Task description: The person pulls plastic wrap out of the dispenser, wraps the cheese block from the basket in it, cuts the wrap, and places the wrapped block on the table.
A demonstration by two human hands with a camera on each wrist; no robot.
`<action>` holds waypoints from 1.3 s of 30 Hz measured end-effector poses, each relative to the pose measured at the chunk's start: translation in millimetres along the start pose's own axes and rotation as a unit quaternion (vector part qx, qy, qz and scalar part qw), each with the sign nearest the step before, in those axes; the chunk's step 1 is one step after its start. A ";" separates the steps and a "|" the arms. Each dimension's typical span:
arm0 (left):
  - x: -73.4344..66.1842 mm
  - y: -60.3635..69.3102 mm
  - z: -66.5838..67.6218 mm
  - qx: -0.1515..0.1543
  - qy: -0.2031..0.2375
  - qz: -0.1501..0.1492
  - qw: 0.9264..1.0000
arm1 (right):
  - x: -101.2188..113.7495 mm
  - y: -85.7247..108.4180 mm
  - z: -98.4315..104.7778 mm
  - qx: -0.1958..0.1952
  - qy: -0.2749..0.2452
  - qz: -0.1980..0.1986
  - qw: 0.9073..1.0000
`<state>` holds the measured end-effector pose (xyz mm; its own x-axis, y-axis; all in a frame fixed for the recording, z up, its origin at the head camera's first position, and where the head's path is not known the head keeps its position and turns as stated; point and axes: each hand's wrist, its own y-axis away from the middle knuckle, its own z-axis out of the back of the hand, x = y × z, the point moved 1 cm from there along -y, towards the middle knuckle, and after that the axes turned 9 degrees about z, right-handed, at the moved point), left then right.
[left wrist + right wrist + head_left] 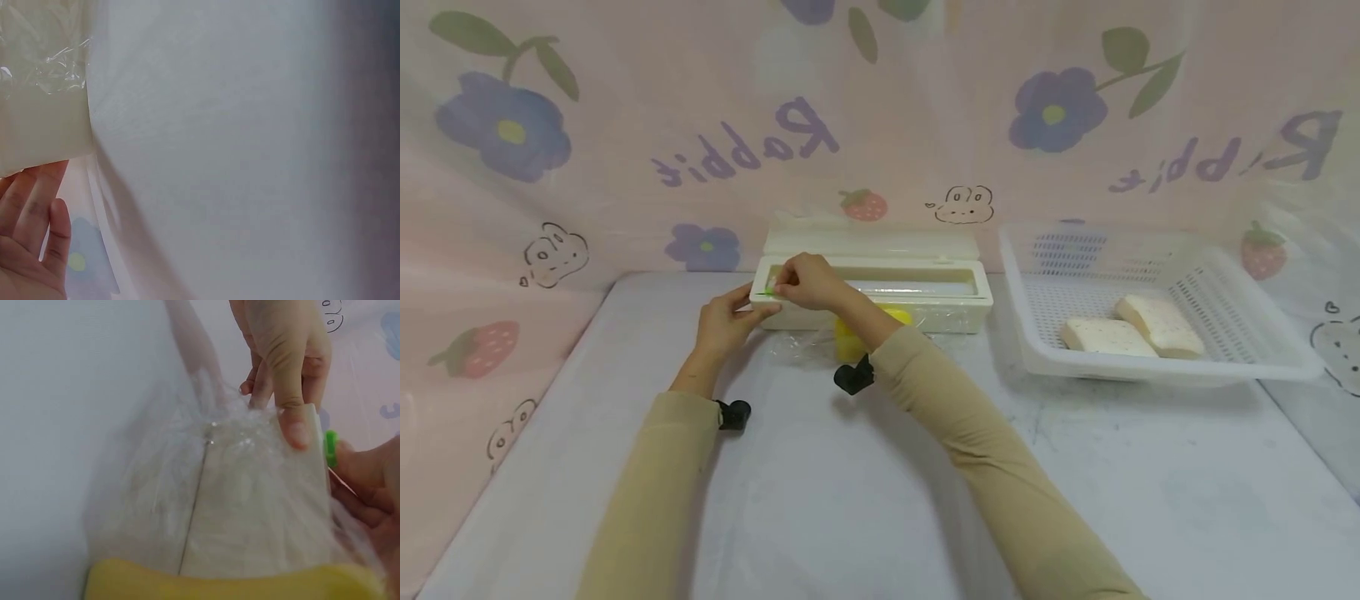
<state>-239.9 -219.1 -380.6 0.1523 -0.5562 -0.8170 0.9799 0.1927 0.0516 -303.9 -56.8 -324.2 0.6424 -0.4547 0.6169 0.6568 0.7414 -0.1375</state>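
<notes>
Cream box [895,263] sits near the surface's [820,483] back edge, left hand's [724,325] grip curled on its left end, right hand's [811,283] grip pinching the green tab [331,449] there, narrow gap separating box and white basket [1075,365].

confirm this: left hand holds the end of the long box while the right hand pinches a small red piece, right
The small piece is green, not red, as the right wrist view shows. Otherwise yes: the left hand holds the end of the long box while the right hand pinches the piece.
</notes>
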 end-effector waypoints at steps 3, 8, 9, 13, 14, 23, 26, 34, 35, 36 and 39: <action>-0.5 -0.2 -1.5 -0.001 0.001 0.003 1.000 | -2.9 1.7 1.9 0.006 0.007 0.004 1.000; 0.4 -0.7 -1.0 -0.006 -0.014 0.005 1.000 | -8.9 9.4 7.8 0.007 0.016 0.010 1.000; 0.9 -0.6 0.0 -0.009 -0.019 0.005 1.000 | -10.0 10.7 8.7 0.007 0.014 0.011 1.000; 1.9 -1.3 1.9 -0.014 -0.021 0.003 1.000 | -13.2 15.9 11.8 0.006 0.005 0.015 1.000; 2.0 -1.1 2.0 -0.013 -0.018 0.004 1.000 | -13.7 16.9 12.2 0.006 0.003 0.014 1.000; -0.2 0.7 -0.8 -0.002 0.000 0.009 1.000 | -16.0 31.1 21.0 0.001 -0.007 -0.001 1.000; -1.0 0.6 -0.9 -0.010 -0.003 0.003 1.000 | -18.0 34.9 24.7 0.000 -0.004 0.001 1.000; 0.4 1.8 -0.3 -0.007 -0.001 0.004 1.000 | -29.5 50.3 33.8 -0.003 -0.016 -0.004 1.000; 1.0 1.6 0.1 -0.007 0.001 0.005 1.000 | -31.5 52.2 34.8 -0.005 -0.016 -0.004 1.000; 1.4 1.6 0.4 -0.007 0.002 0.004 1.000 | -33.5 54.1 35.7 -0.007 -0.016 -0.003 1.000; 1.5 2.2 1.3 -0.002 0.004 0.004 1.000 | -39.2 59.5 38.2 -0.012 -0.015 -0.005 1.000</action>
<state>-237.3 -220.6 -381.0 0.1595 -0.5482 -0.8210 0.9781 0.2007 0.0560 -305.1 24.0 -326.9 0.6244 -0.4464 0.6410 0.6719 0.7254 -0.1493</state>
